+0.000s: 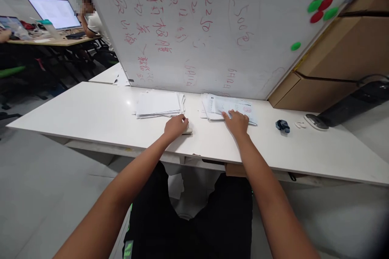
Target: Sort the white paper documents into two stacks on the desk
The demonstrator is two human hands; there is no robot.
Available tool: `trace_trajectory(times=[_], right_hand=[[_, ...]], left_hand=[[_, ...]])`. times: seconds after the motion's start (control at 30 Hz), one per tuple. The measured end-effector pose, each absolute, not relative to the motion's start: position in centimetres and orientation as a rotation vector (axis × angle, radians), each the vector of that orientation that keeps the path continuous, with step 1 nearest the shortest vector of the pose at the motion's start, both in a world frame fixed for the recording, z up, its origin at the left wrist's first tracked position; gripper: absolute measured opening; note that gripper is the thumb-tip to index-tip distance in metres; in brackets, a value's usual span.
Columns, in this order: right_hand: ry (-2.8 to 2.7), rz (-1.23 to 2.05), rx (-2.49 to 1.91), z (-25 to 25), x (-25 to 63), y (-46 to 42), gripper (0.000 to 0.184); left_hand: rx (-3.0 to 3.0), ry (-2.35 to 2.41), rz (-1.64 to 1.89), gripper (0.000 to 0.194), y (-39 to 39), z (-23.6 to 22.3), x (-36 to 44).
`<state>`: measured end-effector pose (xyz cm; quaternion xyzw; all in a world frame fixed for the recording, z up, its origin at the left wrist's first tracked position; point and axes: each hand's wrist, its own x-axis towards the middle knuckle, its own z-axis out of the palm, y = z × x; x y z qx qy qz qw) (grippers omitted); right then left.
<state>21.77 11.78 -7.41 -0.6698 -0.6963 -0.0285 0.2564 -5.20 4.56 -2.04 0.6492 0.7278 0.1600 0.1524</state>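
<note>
My left hand [176,126] is closed on the table, its thumb and fingers pressed together. Under and beside it shows a small beige object [189,132] with a dark lower edge, mostly hidden by the hand; its kind I cannot make out. Just beyond lies a stack of white paper sheets [158,103], slightly uneven at the edges. To the right, my right hand [238,123] lies with fingers spread on a pile of printed papers [216,107], the top sheet bearing a red round stamp. The fingertips touch that top sheet.
A whiteboard [182,56] with red writing stands behind the white table [100,109]. On the right are a crumpled dark blue item [283,126], a black cylinder [349,101] on its side and cardboard boxes [343,48]. A person [94,22] sits at the far left.
</note>
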Motion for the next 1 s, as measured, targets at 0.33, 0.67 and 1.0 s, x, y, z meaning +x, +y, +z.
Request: trace_trajectory(times=[0.33,0.67,1.0], right_hand=[[-2.039,-0.238,-1.804,-7.2,20.7,11.7,0.043],[-2.076,0.002,-1.673,-7.6,21.3,12.0,0.043],[-2.097,-0.117,-1.75,-6.4,20.7,12.0,0.041]], left_hand=[[1.855,2.105,0.439,0.031,4.5,-1.9,-5.0],[1.852,2.094,0.469,0.028,4.6,-2.2,-5.1],[1.872,2.088,0.471,0.029,4.8,-2.4,-5.2]])
